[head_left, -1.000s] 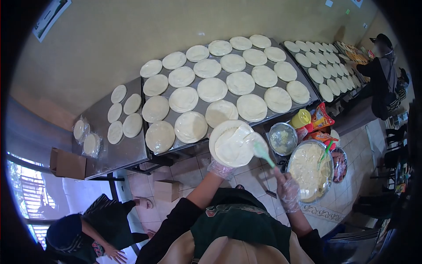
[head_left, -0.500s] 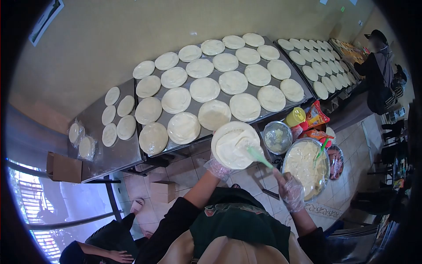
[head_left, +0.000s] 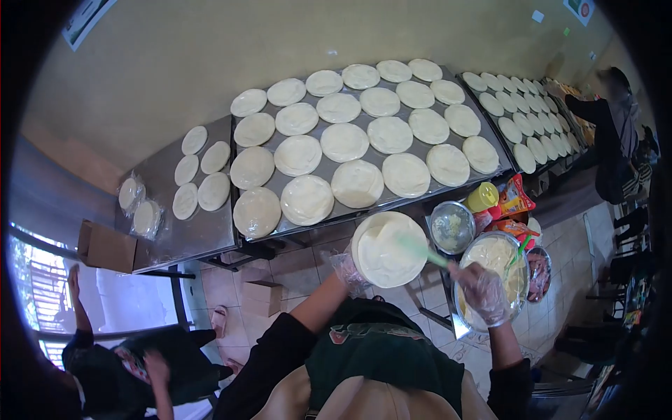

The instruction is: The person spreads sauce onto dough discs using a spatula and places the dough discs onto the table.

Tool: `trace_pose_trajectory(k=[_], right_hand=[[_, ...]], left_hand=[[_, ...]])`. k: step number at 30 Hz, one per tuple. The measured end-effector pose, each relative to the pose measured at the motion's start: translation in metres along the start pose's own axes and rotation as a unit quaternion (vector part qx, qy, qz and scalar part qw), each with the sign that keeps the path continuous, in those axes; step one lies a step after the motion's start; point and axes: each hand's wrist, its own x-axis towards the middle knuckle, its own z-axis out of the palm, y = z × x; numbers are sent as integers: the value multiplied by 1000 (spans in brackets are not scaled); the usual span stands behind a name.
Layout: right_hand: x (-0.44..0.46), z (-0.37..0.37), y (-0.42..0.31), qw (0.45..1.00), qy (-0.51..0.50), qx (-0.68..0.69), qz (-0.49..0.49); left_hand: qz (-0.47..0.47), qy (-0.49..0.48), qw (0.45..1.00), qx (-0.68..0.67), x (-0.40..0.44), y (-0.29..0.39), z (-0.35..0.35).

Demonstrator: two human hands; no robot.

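My left hand (head_left: 351,269), in a clear plastic glove, holds up a round dough base (head_left: 387,271) from its left edge. A smooth layer of white cream covers most of its top. Gloved too, my right hand (head_left: 484,295) is closed around the handle of a green spatula (head_left: 439,260). The blurred spatula blade lies over the cream on the dough base. Beneath my right hand stands a wide bowl of pale cream (head_left: 483,260) with another green utensil (head_left: 516,256) in it. A smaller metal bowl (head_left: 451,239) sits just behind.
Many dough rounds (head_left: 344,142) lie in rows on the metal table (head_left: 234,227). Beyond the bowls are a yellow cup (head_left: 483,198) and an orange packet (head_left: 516,196). A cardboard box (head_left: 261,299) is on the floor. People stand at left (head_left: 164,367) and far right (head_left: 602,122).
My right hand has moved right and slightly down with the spatula. The cream looks smoother. My view has shifted slightly, and the person at lower left has raised an arm.
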Motion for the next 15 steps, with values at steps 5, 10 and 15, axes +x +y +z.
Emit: trace_pose_trajectory(k=[5, 10, 15], right_hand=[[24, 10, -23, 975, -103, -118, -160], [50, 22, -15, 981, -79, -148, -96], [55, 19, -31, 990, -48, -81, -101]], left_hand=[[-55, -2, 998, -32, -2, -2, -23], [-64, -56, 975, -204, -17, 13, 23], [-37, -45, 980, -191, -21, 16, 26]])
